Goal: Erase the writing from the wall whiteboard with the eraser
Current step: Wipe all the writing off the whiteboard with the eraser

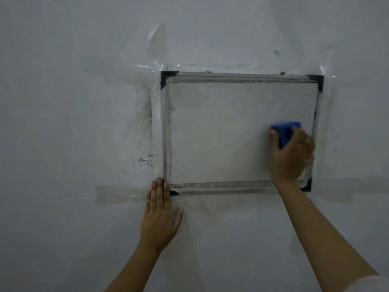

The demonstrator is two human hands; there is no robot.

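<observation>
A small whiteboard with a grey metal frame and black corner pieces hangs taped to a white wall. Its surface looks blank, with only faint specks and a dark smudge near the left edge. My right hand grips a blue eraser and presses it flat on the board near the right edge of the frame. My left hand lies flat on the wall, fingers together, its fingertips touching the board's lower left corner.
Clear tape holds the frame to the wall at the corners and along the bottom. Grey marker smears stain the wall to the left of the frame.
</observation>
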